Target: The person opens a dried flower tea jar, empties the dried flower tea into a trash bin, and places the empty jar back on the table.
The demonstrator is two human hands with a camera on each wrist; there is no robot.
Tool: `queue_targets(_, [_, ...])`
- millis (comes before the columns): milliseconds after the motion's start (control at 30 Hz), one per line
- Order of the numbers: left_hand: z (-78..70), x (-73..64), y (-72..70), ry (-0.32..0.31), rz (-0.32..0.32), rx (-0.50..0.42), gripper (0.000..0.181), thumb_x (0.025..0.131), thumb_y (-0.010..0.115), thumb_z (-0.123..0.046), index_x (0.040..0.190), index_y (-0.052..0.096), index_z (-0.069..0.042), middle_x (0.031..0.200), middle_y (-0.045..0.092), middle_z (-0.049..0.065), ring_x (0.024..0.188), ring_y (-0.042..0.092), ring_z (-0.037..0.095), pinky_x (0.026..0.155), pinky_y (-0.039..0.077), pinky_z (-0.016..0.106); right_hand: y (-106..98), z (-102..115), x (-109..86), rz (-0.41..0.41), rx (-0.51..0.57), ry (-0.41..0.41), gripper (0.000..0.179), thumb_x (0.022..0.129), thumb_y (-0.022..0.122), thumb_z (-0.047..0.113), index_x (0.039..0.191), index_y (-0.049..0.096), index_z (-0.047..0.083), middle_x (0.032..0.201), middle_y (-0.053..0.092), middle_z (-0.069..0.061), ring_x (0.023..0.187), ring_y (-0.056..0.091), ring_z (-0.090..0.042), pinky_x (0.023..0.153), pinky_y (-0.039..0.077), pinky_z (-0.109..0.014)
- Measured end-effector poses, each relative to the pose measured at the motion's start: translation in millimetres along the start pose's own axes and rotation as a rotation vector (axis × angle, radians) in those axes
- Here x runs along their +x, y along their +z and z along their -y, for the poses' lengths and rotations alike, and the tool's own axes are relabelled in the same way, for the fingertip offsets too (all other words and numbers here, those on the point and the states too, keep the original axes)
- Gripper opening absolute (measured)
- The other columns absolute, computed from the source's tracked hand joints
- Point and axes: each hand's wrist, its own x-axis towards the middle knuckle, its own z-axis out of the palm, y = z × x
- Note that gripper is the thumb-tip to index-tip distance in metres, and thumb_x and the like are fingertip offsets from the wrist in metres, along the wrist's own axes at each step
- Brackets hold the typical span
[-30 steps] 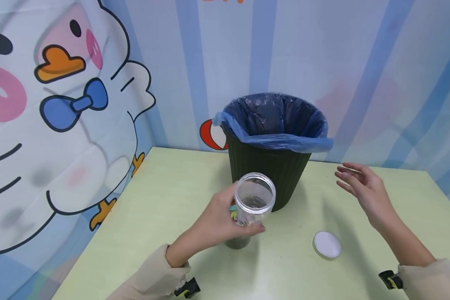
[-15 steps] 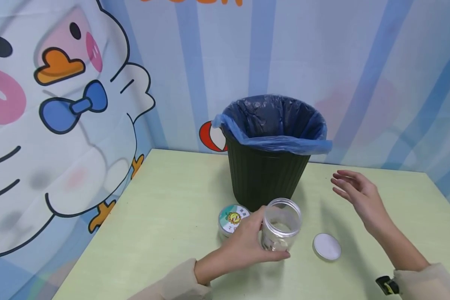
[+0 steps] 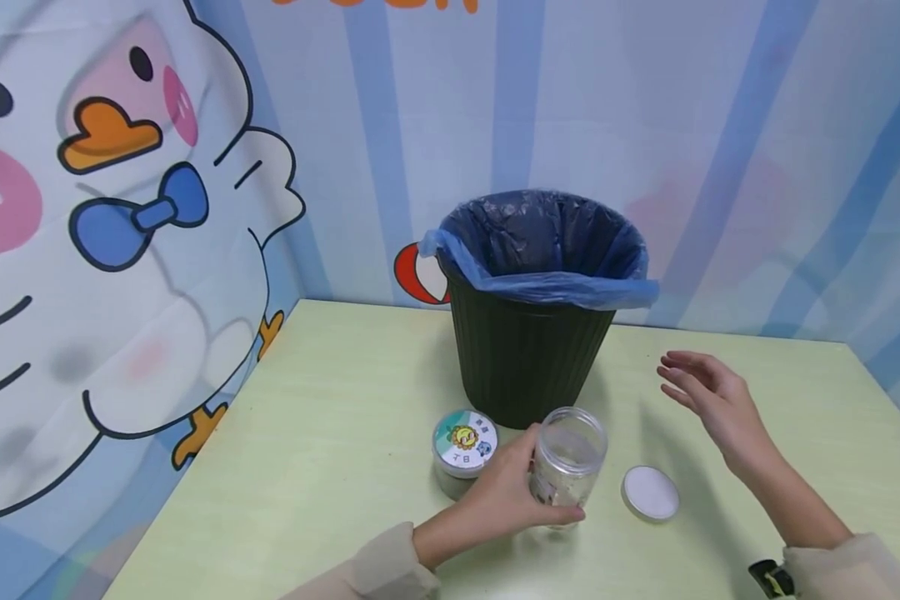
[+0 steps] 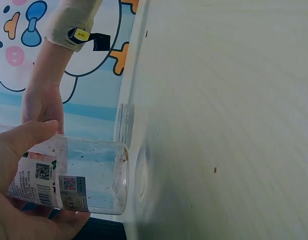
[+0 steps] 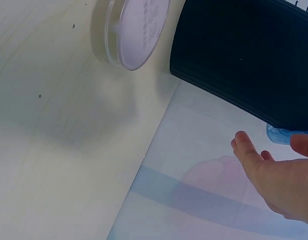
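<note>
My left hand point(image 3: 501, 492) grips a clear plastic jar point(image 3: 570, 446) by its side, thumb and fingers wrapped round it. The jar has no lid on, and printed labels with QR codes show on its wall in the left wrist view. Its bottom is close over the table, with dark specks inside. To its right a round white lid point(image 3: 650, 493) lies on the table. Just left of the jar stands a second, lidded jar point(image 3: 465, 450) with a cartoon sun on top, partly covered by my left hand. My right hand point(image 3: 712, 404) hovers right of the bin, fingers relaxed, holding nothing.
A dark ribbed bin point(image 3: 528, 358) stands behind the jars, lined with a blue plastic bag point(image 3: 555, 287) folded over its rim. The pale table point(image 3: 345, 400) meets a cartoon-printed backdrop point(image 3: 330, 167) at the back and left.
My left hand has carried the clear jar right and lower, away from the lidded jar, whose top now shows. My right hand has sunk slightly.
</note>
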Motion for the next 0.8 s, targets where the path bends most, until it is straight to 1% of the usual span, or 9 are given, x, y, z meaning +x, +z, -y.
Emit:
queue_targets(100, [1.8, 1.0, 3.5, 0.005, -0.005, 0.024, 0.072, 0.071, 0.092, -0.031, 0.129, 0.051, -0.02, 0.117, 0.061, -0.012, 0.105, 0.057, 0.002, 0.089, 0.049, 0.024, 0, -1, -1.3, 0.001, -0.023, 0.011, 0.043, 0.104, 0.054, 0.013, 0.132, 0.042, -0.017, 0.113, 0.061, 0.013, 0.106, 0.062, 0.004, 0.086, 0.051, -0.017])
queue_targets(167, [2.7, 0.8, 5.6, 0.001, -0.003, 0.027, 0.076, 0.071, 0.092, -0.03, 0.134, 0.05, -0.019, 0.119, 0.061, -0.012, 0.108, 0.057, 0.002, 0.091, 0.048, 0.025, 0, -2, -2.2, 0.002, -0.047, 0.018, 0.048, 0.104, 0.053, 0.013, 0.134, 0.038, -0.021, 0.112, 0.061, 0.014, 0.105, 0.061, 0.005, 0.086, 0.051, -0.017])
queue_targets(233, [3.7, 1.1, 7.5, -0.003, 0.003, 0.022, 0.082, 0.071, 0.092, -0.029, 0.139, 0.047, -0.019, 0.123, 0.06, -0.01, 0.112, 0.056, 0.003, 0.095, 0.047, 0.026, 0, -2, -3.2, 0.0, -0.073, 0.026, 0.05, 0.104, 0.053, 0.013, 0.134, 0.036, -0.023, 0.112, 0.061, 0.014, 0.105, 0.061, 0.005, 0.086, 0.051, -0.017])
queue_targets(300, [4.5, 1.3, 9.2, -0.016, 0.007, 0.01, 0.088, 0.072, 0.092, -0.028, 0.145, 0.044, -0.019, 0.127, 0.059, -0.01, 0.116, 0.055, 0.004, 0.099, 0.045, 0.028, 0, -3, -4.2, 0.002, -0.105, 0.032, 0.049, 0.105, 0.052, 0.014, 0.135, 0.037, -0.022, 0.112, 0.06, 0.015, 0.106, 0.06, 0.006, 0.086, 0.051, -0.017])
queue_targets(367, [5.6, 1.3, 10.5, -0.029, 0.008, 0.0, 0.091, 0.072, 0.091, -0.028, 0.148, 0.041, -0.02, 0.13, 0.058, -0.009, 0.118, 0.054, 0.004, 0.101, 0.044, 0.03, 0, -4, -5.2, 0.009, -0.108, 0.036, 0.049, 0.105, 0.052, 0.014, 0.135, 0.037, -0.022, 0.112, 0.06, 0.015, 0.107, 0.06, 0.006, 0.087, 0.051, -0.017])
queue_targets(467, [6.2, 1.4, 11.9, -0.042, 0.004, 0.003, 0.092, 0.072, 0.091, -0.029, 0.148, 0.04, -0.02, 0.13, 0.058, -0.009, 0.118, 0.054, 0.005, 0.101, 0.044, 0.03, -1, -6, -6.7, 0.023, -0.125, 0.032, 0.048, 0.105, 0.051, 0.015, 0.134, 0.039, -0.021, 0.113, 0.06, 0.014, 0.107, 0.06, 0.006, 0.087, 0.051, -0.018])
queue_targets(567, [6.0, 1.8, 12.8, -0.041, 0.004, 0.007, 0.092, 0.072, 0.091, -0.028, 0.149, 0.04, -0.018, 0.131, 0.058, -0.008, 0.119, 0.054, 0.006, 0.1, 0.045, 0.029, -1, -6, -7.9, 0.034, -0.128, 0.03, 0.047, 0.105, 0.051, 0.016, 0.132, 0.041, -0.022, 0.113, 0.061, 0.013, 0.107, 0.06, 0.005, 0.087, 0.051, -0.018])
queue_targets(800, [5.0, 2.5, 13.0, -0.058, 0.009, 0.006, 0.092, 0.071, 0.092, -0.027, 0.147, 0.042, -0.017, 0.131, 0.059, -0.007, 0.119, 0.054, 0.006, 0.1, 0.045, 0.028, 0, -6, -10.5, 0.061, -0.149, 0.017, 0.046, 0.105, 0.052, 0.016, 0.131, 0.044, -0.02, 0.113, 0.063, 0.011, 0.108, 0.062, 0.001, 0.087, 0.051, -0.019])
